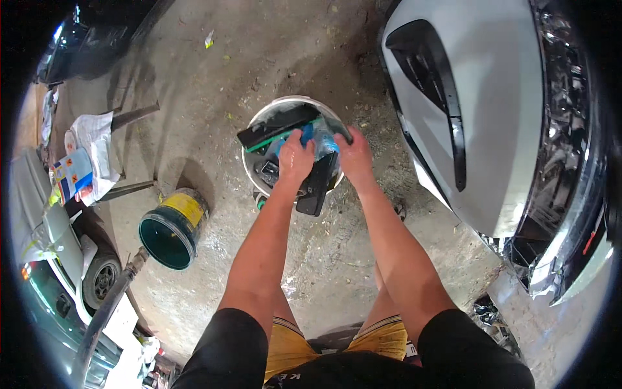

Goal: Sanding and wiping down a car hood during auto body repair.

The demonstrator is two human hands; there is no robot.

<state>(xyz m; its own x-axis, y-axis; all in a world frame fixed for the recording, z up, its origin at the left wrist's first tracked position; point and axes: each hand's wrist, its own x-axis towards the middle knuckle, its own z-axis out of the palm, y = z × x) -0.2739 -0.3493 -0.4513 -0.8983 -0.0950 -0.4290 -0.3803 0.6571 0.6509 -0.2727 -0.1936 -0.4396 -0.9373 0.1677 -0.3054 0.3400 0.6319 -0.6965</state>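
Fingers: both hands curled shut, the left hand [295, 157] on a blue cloth [308, 135], the right hand [354, 154] on a black trim piece [322, 181].
Trim piece: propped in the white bucket [259, 123] straight ahead, steadied for wiping.
Bumper: white car bumper [479, 110] at right.

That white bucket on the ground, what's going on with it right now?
A person stands over the white bucket on the concrete floor, both arms reaching down into it. The left hand presses a blue cloth against the long black parts sticking out of the bucket, and the right hand grips them from the other side. A yellow bucket lies tipped over to the left, and a white car panel sits to the right.
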